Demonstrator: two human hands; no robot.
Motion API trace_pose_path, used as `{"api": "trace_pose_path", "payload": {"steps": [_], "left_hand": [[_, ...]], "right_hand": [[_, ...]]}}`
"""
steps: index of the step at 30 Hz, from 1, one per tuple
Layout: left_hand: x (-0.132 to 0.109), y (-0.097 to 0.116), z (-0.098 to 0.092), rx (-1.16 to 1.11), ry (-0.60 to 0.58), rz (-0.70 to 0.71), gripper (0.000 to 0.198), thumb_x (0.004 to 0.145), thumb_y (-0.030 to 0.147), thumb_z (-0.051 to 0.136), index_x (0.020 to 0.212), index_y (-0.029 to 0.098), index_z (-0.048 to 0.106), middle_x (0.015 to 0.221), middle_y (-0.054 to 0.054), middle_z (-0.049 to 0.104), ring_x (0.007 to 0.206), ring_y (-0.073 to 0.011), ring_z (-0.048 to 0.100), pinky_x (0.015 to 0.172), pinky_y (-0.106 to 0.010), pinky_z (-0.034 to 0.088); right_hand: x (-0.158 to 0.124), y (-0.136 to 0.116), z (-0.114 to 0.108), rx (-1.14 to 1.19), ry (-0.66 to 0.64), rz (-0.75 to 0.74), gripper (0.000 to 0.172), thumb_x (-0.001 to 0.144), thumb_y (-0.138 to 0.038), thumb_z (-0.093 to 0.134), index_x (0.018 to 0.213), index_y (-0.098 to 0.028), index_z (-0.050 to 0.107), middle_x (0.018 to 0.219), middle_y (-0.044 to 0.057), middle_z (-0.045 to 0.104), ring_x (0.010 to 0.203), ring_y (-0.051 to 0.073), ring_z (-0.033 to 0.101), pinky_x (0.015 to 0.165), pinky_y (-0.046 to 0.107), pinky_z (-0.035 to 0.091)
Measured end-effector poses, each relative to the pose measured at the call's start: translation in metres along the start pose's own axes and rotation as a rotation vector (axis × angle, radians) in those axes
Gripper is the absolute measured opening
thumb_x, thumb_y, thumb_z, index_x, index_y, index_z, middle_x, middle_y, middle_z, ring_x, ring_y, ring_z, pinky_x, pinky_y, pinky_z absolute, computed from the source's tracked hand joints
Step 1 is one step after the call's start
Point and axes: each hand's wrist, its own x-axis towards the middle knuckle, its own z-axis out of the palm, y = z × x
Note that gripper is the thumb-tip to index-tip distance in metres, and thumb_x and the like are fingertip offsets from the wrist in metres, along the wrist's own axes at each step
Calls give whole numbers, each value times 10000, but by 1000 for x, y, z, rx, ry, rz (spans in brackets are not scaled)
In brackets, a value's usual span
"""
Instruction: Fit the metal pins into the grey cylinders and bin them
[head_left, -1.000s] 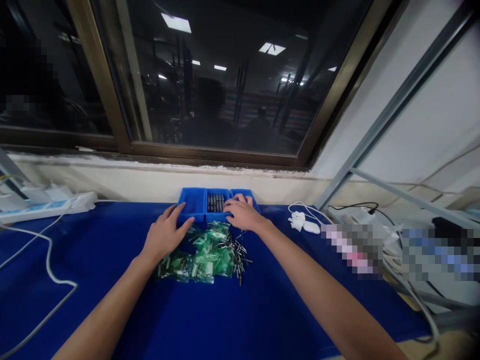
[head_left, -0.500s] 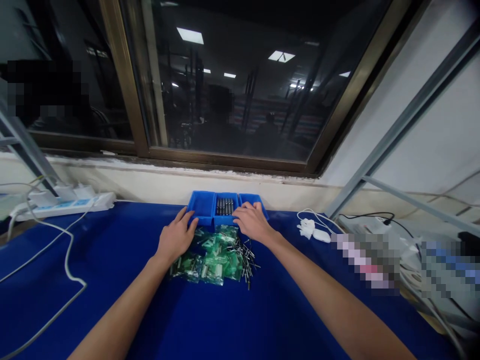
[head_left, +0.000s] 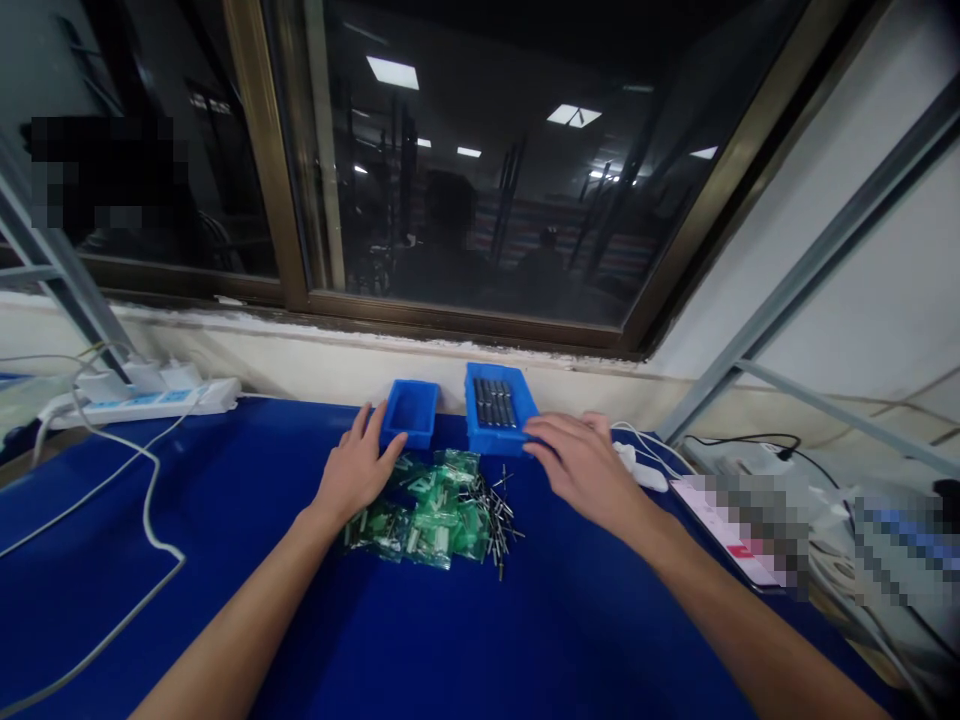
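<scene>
My left hand (head_left: 358, 472) is open, its fingers spread at the left side and front of a blue plastic bin (head_left: 422, 440) with nothing visible inside. Farther right, a second blue bin (head_left: 498, 441) holds a row of dark, pen-like rods (head_left: 494, 403). My right hand (head_left: 585, 470) is closed at that bin's right front corner, fingers bent over the edge and thumb lower. Between my hands lie green-tinted clear plastic packets (head_left: 435, 515) with pale pieces inside. Loose thin metal pins (head_left: 496, 525) are scattered against their right side. A third bin is not distinguishable.
A white power strip (head_left: 165, 402) with plugs and cables stands at the back left. Behind the right hand is a white charger with a cable (head_left: 646, 474). A phone-like device (head_left: 750, 560) lies at right. Wall and window close off the blue table's (head_left: 420, 640) back.
The bin of dark rods has shifted right with my right hand, leaving a gap beside the left bin. The separate right bin no longer shows. My left hand has barely moved.
</scene>
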Motion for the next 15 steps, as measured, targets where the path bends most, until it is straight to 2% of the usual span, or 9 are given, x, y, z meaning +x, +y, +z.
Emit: {"api": "trace_pose_path", "payload": {"steps": [2,4,6,8,10,12,15], "left_hand": [[-10,2,-11,19,71,39,757,1062,621,380,1688,202,295,1739,-180,271,1494,-472,424,1112,-627,461],[-25,2,-23,52,51,156,721,1064,644,365,1663,241,359,1723,-143,329,1520,-435,399,1145,-631,434],[-42,0,-32,83,-97,313,708,1034,727,390,1636,356,407,1720,-75,357,1518,-423,412,1165,-649,414],[-56,-5,-35,111,-247,391,775,983,807,434,1651,421,362,1750,-44,289,1574,-449,306,1200,-706,344],[-66,-9,-31,128,-345,394,851,950,849,449,1673,425,304,1772,-38,208,1607,-466,194,1230,-745,263],[-71,-7,-24,134,-383,375,869,958,855,417,1687,406,271,1778,-42,172,1618,-465,133,1244,-766,199],[-76,9,-16,125,-329,410,800,1005,814,358,1679,387,305,1769,-42,218,1626,-441,127,1255,-771,159]], "right_hand": [[-32,8,-17,-58,27,-32,275,1090,-315,456,1100,-288,730,1192,24,797,1077,258,733,975,468,355],[-66,16,-29,-131,41,-78,267,1088,-291,461,1096,-300,728,1154,18,805,1081,263,734,944,458,367],[-95,24,-35,-182,-17,-110,262,1078,-228,470,1122,-303,716,1157,11,802,1110,252,727,920,438,366],[-115,29,-38,-217,-89,-136,306,1053,-128,453,1136,-284,703,1173,16,797,1161,240,711,920,427,358],[-127,32,-40,-266,-132,-162,367,995,-24,438,1118,-252,698,1160,28,795,1173,230,705,928,423,359],[-130,34,-41,-352,-154,-193,413,913,50,445,1082,-226,702,1117,32,792,1139,226,717,929,424,377],[-126,33,-41,-523,-178,-270,404,831,77,482,1016,-185,727,1039,55,783,1126,268,725,937,451,428]]}}
